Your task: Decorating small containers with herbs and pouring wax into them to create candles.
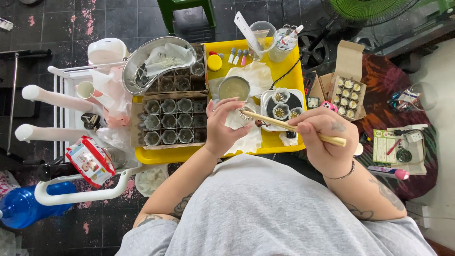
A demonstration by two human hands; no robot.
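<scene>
While the right hand (323, 137) pinches a pale wooden stick (294, 128) like a pen, its tip meets a small piece held in the closed fingers of the left hand (222, 125), centre frame, over white tissue (246, 140). Judgement: brace wrists, work above the tissue, keep strokes short. Beyond on the yellow tray (284, 142): grid of small cups (168, 121), round metal tin (233, 87), dark dish of little pots (282, 104); clear cup with ruler (260, 35) upper centre.
</scene>
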